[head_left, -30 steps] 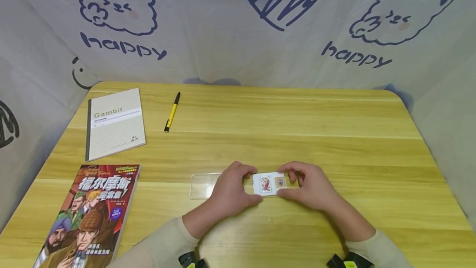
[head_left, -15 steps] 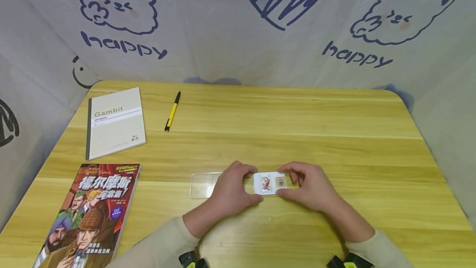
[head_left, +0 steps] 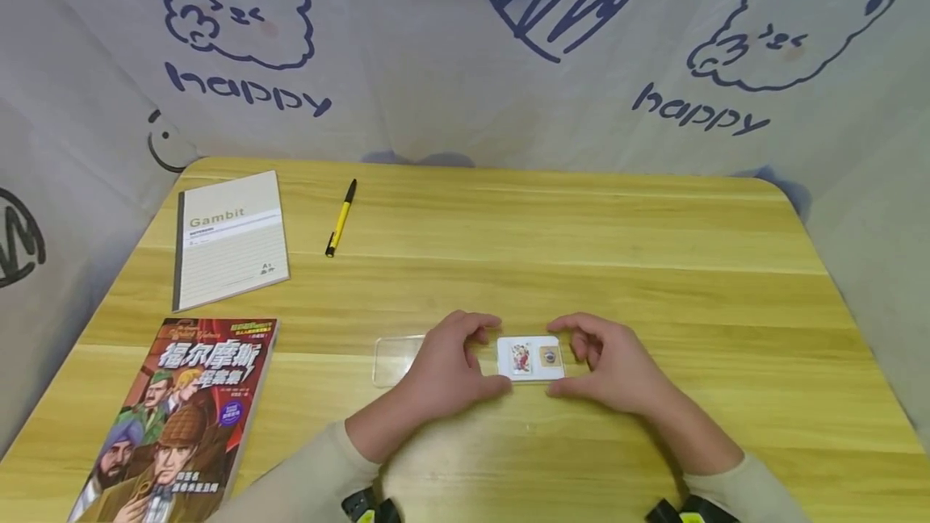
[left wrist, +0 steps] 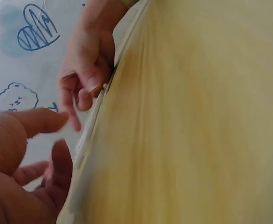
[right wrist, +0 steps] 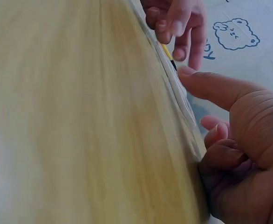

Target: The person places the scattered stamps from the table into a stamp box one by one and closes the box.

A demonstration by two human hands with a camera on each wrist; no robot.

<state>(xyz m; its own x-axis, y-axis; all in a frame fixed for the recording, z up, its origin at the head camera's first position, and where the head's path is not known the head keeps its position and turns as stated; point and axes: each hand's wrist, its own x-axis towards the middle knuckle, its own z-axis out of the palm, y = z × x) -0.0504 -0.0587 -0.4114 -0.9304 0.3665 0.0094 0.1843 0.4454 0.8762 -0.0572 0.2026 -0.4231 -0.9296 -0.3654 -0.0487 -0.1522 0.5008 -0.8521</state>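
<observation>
The desk (head_left: 697, 281) stretches broadly to its far and right edges. On it, the white case (head_left: 536, 359) lies between the left hand (head_left: 449, 361) and right hand (head_left: 613, 366), fingers spread from thumbs; contact I can't make out. Only the head view shows its two printed pictures (head_left: 521, 358).

"What sort of place is it?"
"A desk space; home or studio, I can't tell."
"Shown how?"
"A yellow wood-grain table (head_left: 690, 265) before pale cloth (head_left: 465, 103) printed with blue cartoon bears (head_left: 240, 23), set with a cream rectangular notebook (head_left: 231, 257), a slim yellow-and-black pen (head_left: 340, 220) and a red-covered paperback (head_left: 178, 418)."
</observation>
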